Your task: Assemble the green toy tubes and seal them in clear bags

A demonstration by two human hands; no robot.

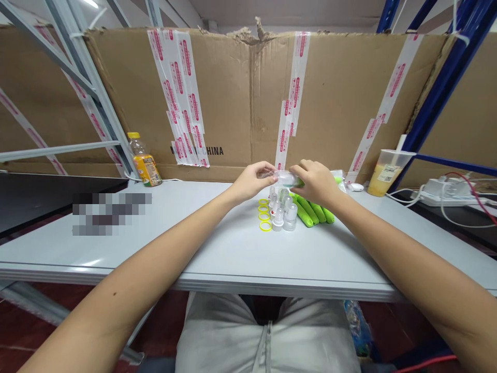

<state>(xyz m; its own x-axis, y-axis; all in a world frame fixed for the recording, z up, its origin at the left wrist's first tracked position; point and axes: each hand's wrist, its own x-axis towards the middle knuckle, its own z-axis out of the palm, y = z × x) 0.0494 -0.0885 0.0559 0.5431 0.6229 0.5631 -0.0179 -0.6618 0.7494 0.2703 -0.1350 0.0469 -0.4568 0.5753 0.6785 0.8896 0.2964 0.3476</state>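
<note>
Between my two hands, above the tabletop, is a clear plastic cylinder [286, 178] lying sideways. My left hand [254, 180] has its fingers closed around the left end. My right hand [313, 180] grips the right end, where a bit of green shows at the fingers. Just below stand several clear plastic parts [289, 216] in rows. Yellow rings [265, 226] lie in a column to their left. Several bright green tubes [304, 213] lie side by side to their right, partly under my right hand.
A clear plastic bag [338, 178] lies behind my right hand. A juice bottle [146, 165] stands at the back left, a drink cup [388, 173] at the back right. A power strip [438, 191] with cables sits far right. Taped cardboard [233, 103] walls the back.
</note>
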